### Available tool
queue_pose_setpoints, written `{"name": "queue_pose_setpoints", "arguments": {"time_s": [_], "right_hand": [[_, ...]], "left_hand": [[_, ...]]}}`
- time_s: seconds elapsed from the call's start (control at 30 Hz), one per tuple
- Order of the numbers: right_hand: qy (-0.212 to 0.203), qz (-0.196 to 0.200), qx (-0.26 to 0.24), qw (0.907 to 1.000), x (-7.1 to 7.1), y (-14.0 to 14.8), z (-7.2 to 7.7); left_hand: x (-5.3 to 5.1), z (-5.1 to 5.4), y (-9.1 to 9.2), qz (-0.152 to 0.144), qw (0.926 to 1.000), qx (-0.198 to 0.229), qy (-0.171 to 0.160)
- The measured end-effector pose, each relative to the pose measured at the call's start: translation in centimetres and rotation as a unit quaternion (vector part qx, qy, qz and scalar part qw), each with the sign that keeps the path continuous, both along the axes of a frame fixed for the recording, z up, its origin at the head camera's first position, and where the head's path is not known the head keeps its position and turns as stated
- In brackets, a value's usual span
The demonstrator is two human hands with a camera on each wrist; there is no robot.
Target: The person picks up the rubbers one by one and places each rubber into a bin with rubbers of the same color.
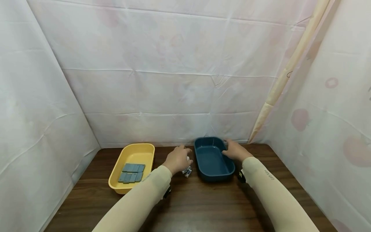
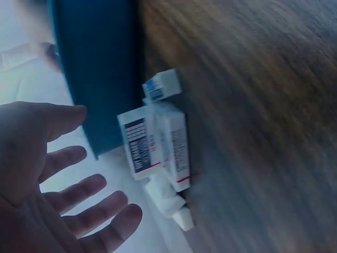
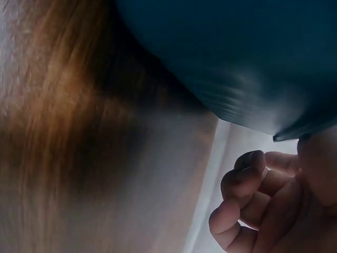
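My left hand [image 1: 177, 159] hovers just left of a blue bin [image 1: 215, 177], fingers spread and holding nothing. Beside it on the table lies a small heap of white printed boxes [image 2: 140, 139], partly hidden by this hand in the head view. The left wrist view shows the boxes leaning on one another by the bin's wall, with white pieces [image 2: 163, 197] at the heap's end. At the bin's right rim, my right hand [image 1: 236, 150] has its thumb over the edge and its fingers curled outside, gripping the rim. The visible inside of the bin holds nothing.
To the left stands a yellow bin [image 1: 139, 147] with several flat grey-blue pieces [image 1: 133, 168] in two rows. A white curtain [image 1: 174, 96] hangs behind the dark wooden table [image 1: 197, 206] and on both sides. A cloth-covered pole [image 1: 278, 85] leans at the back right.
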State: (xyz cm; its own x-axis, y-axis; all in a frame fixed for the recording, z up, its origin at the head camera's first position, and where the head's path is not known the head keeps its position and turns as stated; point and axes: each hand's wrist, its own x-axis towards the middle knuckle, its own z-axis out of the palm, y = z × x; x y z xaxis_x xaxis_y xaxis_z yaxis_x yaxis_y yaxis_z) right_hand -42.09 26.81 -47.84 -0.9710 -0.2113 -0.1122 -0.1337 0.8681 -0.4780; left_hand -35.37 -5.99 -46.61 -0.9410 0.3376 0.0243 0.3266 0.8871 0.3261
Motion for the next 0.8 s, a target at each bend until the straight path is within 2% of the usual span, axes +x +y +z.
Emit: {"name": "queue_pose_setpoints", "arguments": {"time_s": [0.1,0.3,0.4,0.57,0.8], "right_hand": [[-0.01,-0.001,0.005,0.9999,0.0,-0.1,-0.2],[-0.047,0.014,-0.004,0.9988,-0.1,-0.3,-0.1],[-0.064,0.009,-0.008,0.9979,-0.4,-0.6,-0.2],[-0.094,-0.008,-0.025,0.9953,-0.8,-0.8,-0.2],[-0.11,-0.007,-0.029,0.9935,-1.1,-1.0,-0.1]], "left_hand": [[-0.1,-0.5,0.2,-0.004,1.0,-0.007,0.002],[0.1,-1.1,0.1,-0.009,0.9983,-0.056,0.011],[0.3,-1.3,-0.1,-0.01,0.9973,-0.069,0.022],[0.3,-1.4,-0.8,-0.017,0.997,-0.065,0.038],[0.0,-1.3,-1.6,-0.011,0.9977,-0.059,0.03]]}}
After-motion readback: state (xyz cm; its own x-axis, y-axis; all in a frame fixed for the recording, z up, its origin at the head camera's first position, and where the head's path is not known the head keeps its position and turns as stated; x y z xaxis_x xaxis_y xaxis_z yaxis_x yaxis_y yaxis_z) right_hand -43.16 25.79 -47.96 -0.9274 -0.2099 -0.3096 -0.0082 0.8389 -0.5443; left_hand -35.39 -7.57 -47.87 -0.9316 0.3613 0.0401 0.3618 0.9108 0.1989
